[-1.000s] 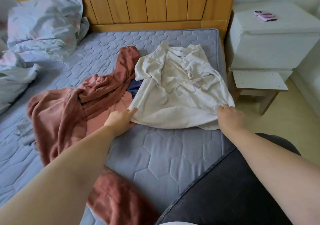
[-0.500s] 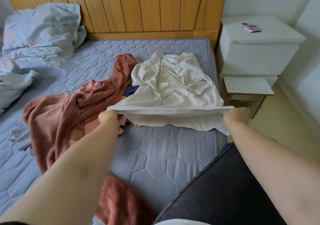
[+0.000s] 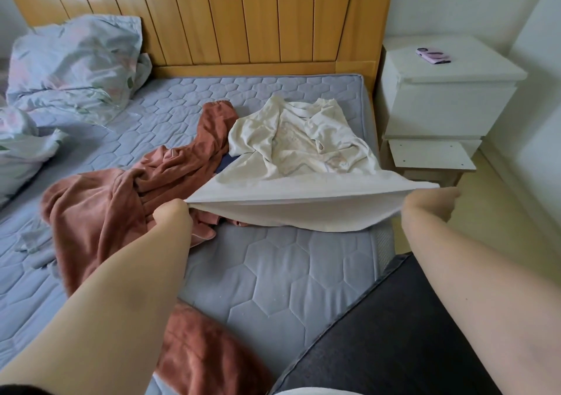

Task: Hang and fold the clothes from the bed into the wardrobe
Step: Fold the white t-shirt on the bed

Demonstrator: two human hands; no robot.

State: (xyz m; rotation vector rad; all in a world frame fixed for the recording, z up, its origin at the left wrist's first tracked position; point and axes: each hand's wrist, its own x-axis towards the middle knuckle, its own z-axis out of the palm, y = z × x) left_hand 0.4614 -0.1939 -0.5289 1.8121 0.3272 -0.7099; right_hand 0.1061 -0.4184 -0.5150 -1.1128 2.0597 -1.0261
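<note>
A cream T-shirt (image 3: 300, 148) lies on the blue quilted mattress (image 3: 273, 273), collar towards the wooden headboard. Its bottom hem is lifted off the bed and stretched taut between my hands. My left hand (image 3: 171, 215) grips the hem's left corner and my right hand (image 3: 431, 204) grips the right corner, just past the mattress edge. A rust-coloured fleece garment (image 3: 100, 209) sprawls to the left, partly under the shirt. A bit of dark blue cloth (image 3: 226, 162) shows between the two.
A white nightstand (image 3: 446, 97) with a pink phone (image 3: 433, 56) stands right of the bed, a low white shelf (image 3: 431, 159) below it. Crumpled pale floral bedding (image 3: 76, 66) fills the far left. More rust fabric (image 3: 206, 358) lies near my body.
Both hands have raised the T-shirt's hem from the mattress and drawn it tight; my right hand has moved outward past the bed's edge.
</note>
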